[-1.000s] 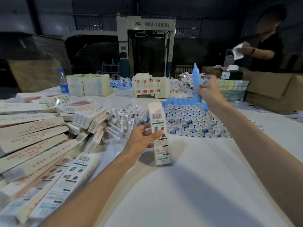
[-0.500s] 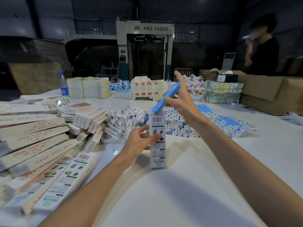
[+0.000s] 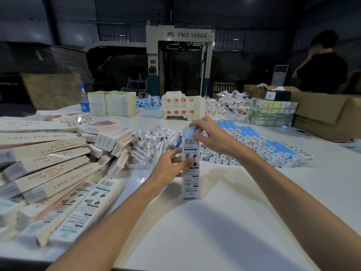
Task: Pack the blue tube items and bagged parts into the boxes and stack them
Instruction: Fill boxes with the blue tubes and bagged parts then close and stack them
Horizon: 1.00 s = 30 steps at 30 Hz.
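My left grip (image 3: 172, 167) holds the box (image 3: 191, 185); my right grip (image 3: 213, 137) pinches the blue tube (image 3: 192, 130) at its mouth. Tilted, it could jam.

left hand (image 3: 170, 167): bare; slender fingers and thumb in view.
left forearm (image 3: 117, 218): bare, slim, from wrist to near left edge.
right hand (image 3: 211, 137): bare; back and knuckles in view.
right forearm (image 3: 293, 192): bare, slim, to near right edge.
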Tool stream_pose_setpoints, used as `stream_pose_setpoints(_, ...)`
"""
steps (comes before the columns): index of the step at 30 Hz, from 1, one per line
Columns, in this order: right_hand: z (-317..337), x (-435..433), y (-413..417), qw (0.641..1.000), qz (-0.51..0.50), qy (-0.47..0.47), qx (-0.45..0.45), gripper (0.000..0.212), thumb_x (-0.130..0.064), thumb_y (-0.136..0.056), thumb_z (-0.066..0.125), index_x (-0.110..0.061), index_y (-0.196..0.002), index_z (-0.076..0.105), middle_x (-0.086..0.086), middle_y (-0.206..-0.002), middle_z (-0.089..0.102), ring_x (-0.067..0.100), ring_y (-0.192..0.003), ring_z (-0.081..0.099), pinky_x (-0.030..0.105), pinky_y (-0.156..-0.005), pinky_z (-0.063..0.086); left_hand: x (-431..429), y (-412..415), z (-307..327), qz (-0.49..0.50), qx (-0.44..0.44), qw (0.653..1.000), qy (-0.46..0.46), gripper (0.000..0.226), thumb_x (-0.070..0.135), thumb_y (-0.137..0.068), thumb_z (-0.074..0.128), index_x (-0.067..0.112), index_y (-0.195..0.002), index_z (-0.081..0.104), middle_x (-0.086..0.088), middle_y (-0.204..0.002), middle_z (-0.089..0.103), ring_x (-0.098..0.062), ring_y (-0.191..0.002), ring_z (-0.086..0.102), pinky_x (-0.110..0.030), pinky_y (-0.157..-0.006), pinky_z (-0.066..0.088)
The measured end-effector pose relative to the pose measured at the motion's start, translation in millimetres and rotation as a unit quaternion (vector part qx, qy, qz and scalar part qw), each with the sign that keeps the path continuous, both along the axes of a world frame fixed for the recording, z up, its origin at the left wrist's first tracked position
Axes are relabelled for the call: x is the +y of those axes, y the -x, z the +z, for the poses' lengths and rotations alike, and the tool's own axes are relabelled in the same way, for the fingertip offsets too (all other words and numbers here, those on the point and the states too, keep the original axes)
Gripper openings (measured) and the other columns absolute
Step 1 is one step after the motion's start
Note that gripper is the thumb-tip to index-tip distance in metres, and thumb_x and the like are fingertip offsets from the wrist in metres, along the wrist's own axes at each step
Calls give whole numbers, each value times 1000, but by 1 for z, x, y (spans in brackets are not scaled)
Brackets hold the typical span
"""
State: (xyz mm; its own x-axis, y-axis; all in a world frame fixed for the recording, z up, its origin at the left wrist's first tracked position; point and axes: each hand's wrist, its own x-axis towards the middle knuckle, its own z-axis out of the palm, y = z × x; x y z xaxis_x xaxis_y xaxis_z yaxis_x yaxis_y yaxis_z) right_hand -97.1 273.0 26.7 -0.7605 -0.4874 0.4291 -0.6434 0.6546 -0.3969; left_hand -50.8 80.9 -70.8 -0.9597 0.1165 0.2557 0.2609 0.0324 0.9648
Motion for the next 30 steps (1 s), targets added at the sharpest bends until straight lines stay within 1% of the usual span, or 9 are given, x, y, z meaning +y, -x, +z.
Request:
stream_pose_setpoints(3,-20,-3,4,999,-11,36,26,40,-26,-109,51,-15,-148,50,1,-133,43,13,-113,52,20,-95,42,-10,2,5,40,-7,999,24,34,29,-92,84,27,-122,68,5,-106,82,-13,-98,79,-25,-70,63)
stream_pose_setpoints(5,-32,-6,11,991,-33,119,50,33,-17,-109,50,-12,-141,57,2,-126,51,11,-103,54,13,-85,42,-24,6,13,96,6,992,78,35,29,-93,82,29,-122,64,8,-113,78,-13,-102,76,-36,-85,64)
stream_pose_setpoints(7,-46,-11,21,985,-66,151,51,27,-10,-108,49,-10,-130,63,2,-117,60,8,-92,56,19,-81,45,-41,9,17,158,12,979,125,44,27,-95,79,22,-135,61,5,-124,73,-19,-109,73,-48,-96,60)
stream_pose_setpoints(10,-70,-31,36,993,-75,86,16,27,-5,-105,47,-6,-124,67,7,-112,69,15,-93,62,34,-84,53,-62,13,11,232,1,967,102,39,22,-101,71,14,-137,59,-5,-129,72,-27,-113,72,-55,-99,59)
stream_pose_setpoints(13,-95,-61,44,999,-42,17,-12,28,-1,-102,50,-3,-124,67,15,-119,70,22,-100,64,34,-88,53,-74,19,1,267,-13,960,83,32,22,-105,67,11,-134,60,-5,-120,74,-28,-112,72,-53,-96,61)
stream_pose_setpoints(18,-126,-95,56,998,-48,-34,-14,24,-13,-103,53,-7,-124,62,10,-124,58,20,-102,53,35,-91,49,-79,26,-6,267,-15,961,73,23,25,-108,63,14,-127,57,5,-108,71,-16,-102,72,-30,-72,56)
stream_pose_setpoints(21,-131,-103,60,997,-64,-50,14,16,-7,-103,53,-5,-106,68,11,-113,65,26,-99,57,42,-90,52,-76,26,-7,264,-14,961,85,21,29,-108,63,19,-124,55,9,-101,70,-2,-91,68,-20,-63,50)
stream_pose_setpoints(24,-126,-107,62,995,-73,-65,-4,16,-11,-102,62,-7,-89,70,8,-94,70,23,-83,64,37,-78,55,-73,25,-7,247,-5,965,88,22,31,-108,63,20,-126,56,13,-104,69,-2,-95,67,-26,-73,53)
stream_pose_setpoints(30,-106,-107,52,985,-79,-150,17,9,-4,-95,59,-9,-87,60,11,-91,68,27,-81,62,37,-68,47,-71,16,-1,224,-12,972,63,25,30,-108,63,23,-132,57,8,-114,72,-18,-109,71,-47,-97,59)
